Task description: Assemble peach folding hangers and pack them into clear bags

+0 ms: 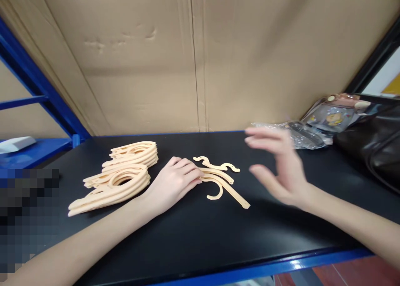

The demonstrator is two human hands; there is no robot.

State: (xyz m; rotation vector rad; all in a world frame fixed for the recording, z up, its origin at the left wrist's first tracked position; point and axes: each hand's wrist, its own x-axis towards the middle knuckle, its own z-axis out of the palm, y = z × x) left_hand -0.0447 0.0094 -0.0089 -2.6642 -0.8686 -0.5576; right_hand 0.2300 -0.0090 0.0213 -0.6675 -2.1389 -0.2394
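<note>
My left hand [176, 181] rests on the black tabletop with its fingers together, curled over the left ends of some pale wooden hanger pieces [233, 191]. These include long flat arms and a curved hook [220, 191]; their left ends are hidden under my fingers. Just behind them lies a wavy wooden piece [218, 165]. My right hand [279, 169] is raised to the right of the pieces, slightly blurred, with thumb and fingers apart and nothing in it.
Two stacks of similar wooden pieces, a front stack [137, 181] and a rear stack [150, 154], stand left of my left hand. Clear plastic packages [312, 131] and a dark leather bag [371, 140] lie at the right. A cardboard wall [140, 69] closes the back.
</note>
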